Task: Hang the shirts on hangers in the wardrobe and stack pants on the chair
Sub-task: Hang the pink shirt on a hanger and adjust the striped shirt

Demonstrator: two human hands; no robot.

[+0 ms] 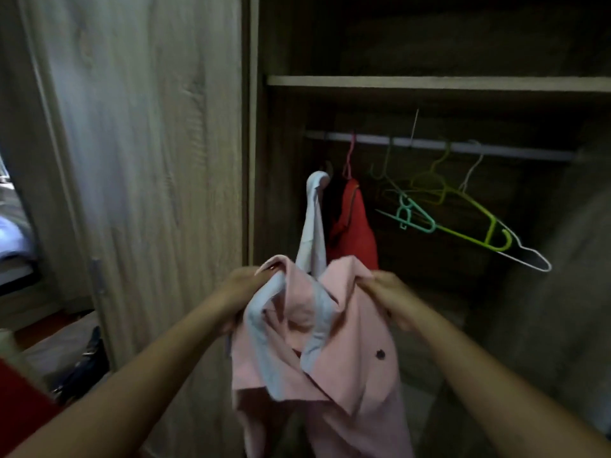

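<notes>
A person stands at an open wardrobe (258, 127), both hands raised and apart; the left hand (246, 282) is clenched on the collar side of a pink shirt (330, 342), the right hand (380, 289) on the opposite shoulder; the shirt hangs between them, just below and in front of the rail (496, 148). It looks light, soft and limp, so it would sag unless held at the shoulders or collar. On the rail hang a pale shirt (314, 226), a red shirt (355, 226) and several empty hangers (463, 209); whether a hanger is already inside the pink shirt is unclear in the blur.
</notes>
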